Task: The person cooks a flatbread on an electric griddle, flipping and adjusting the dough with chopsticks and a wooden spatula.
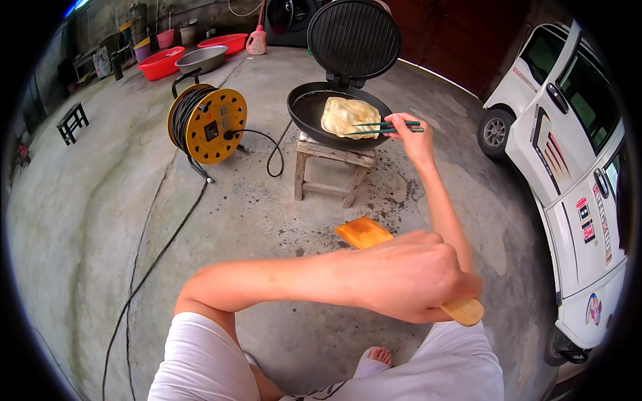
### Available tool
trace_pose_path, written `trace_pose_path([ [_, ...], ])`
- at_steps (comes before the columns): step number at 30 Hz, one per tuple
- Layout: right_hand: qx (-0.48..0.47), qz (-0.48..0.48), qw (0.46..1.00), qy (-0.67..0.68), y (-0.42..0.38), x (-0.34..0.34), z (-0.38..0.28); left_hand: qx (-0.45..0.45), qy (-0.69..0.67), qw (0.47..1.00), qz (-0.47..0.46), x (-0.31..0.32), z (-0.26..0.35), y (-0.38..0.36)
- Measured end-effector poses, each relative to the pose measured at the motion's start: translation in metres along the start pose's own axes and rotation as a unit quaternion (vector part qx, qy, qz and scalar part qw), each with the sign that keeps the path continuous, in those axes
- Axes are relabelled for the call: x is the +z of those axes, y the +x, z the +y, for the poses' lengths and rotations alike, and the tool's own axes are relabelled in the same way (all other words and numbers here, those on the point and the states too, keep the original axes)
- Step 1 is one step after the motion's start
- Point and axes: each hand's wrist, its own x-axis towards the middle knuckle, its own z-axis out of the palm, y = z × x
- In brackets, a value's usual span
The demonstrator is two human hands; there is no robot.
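Note:
My right hand (406, 136) is closed on a pair of dark green chopsticks (394, 127), whose tips rest at the right part of a pale, puffy flatbread (344, 112). The flatbread lies in the black electric griddle (301, 110), with its ribbed lid (354, 43) standing up behind. Nearer to me, my left hand (421, 277) is a fist round the handle of a wooden spatula (364, 232). The spatula's flat blade points left and away, apart from the griddle. My left forearm crosses in front of my body.
A low wooden stool (334, 157) carries the griddle. To its left stands a yellow cable reel (221, 144) with black cord on the floor. A white vehicle (568, 154) is at the right. Red basins (160, 65) and a small black stool (72, 123) stand farther back.

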Motion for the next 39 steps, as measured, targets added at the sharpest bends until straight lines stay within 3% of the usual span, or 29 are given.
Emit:
trace_pose_path([
  [6, 0.011, 0.026, 0.999, 0.026, 0.006, 0.000, 0.010, -0.001, 0.002, 1.000, -0.001, -0.004, 0.004, -0.001],
  [9, -0.005, -0.030, 1.000, 0.005, -0.009, 0.003, -0.012, 0.001, -0.002, 1.000, 0.005, -0.003, 0.004, -0.001],
  [11, -0.047, -0.044, 0.998, -0.015, -0.019, 0.013, -0.013, 0.004, 0.000, 1.000, 0.007, -0.002, 0.002, 0.000],
  [14, -0.174, -0.045, 0.972, -0.154, -0.027, 0.030, -0.003, 0.016, -0.010, 1.000, 0.018, -0.002, 0.002, 0.001],
  [17, -0.245, -0.056, 0.951, -0.179, -0.027, 0.050, 0.006, 0.014, 0.004, 1.000, 0.010, -0.002, 0.003, 0.001],
  [21, -0.213, -0.060, 0.953, -0.206, -0.009, 0.072, 0.021, 0.002, 0.007, 1.000, 0.005, -0.003, 0.004, -0.002],
  [22, -0.226, -0.035, 0.953, -0.200, -0.001, 0.076, 0.026, 0.001, 0.006, 1.000, 0.004, -0.004, 0.005, -0.002],
  [25, -0.093, 0.067, 0.981, -0.154, 0.024, 0.075, 0.024, -0.009, -0.007, 1.000, 0.018, -0.007, 0.009, -0.002],
  [27, -0.077, 0.178, 0.980, 0.035, 0.045, 0.072, 0.027, -0.011, -0.005, 1.000, 0.018, -0.009, 0.009, -0.004],
  [29, -0.039, 0.253, 0.942, 0.219, 0.068, 0.064, 0.030, -0.003, 0.012, 1.000, 0.000, -0.012, 0.009, -0.005],
  [33, 0.035, 0.415, 0.822, 0.387, 0.094, 0.043, 0.023, -0.024, -0.014, 0.999, 0.022, -0.009, 0.011, -0.003],
  [36, 0.073, 0.512, 0.748, 0.416, 0.103, 0.022, 0.037, -0.023, -0.016, 0.999, 0.019, -0.009, 0.011, -0.003],
  [39, 0.113, 0.519, 0.748, 0.398, 0.091, 0.005, 0.066, -0.020, -0.010, 1.000, 0.013, -0.009, 0.011, -0.003],
])
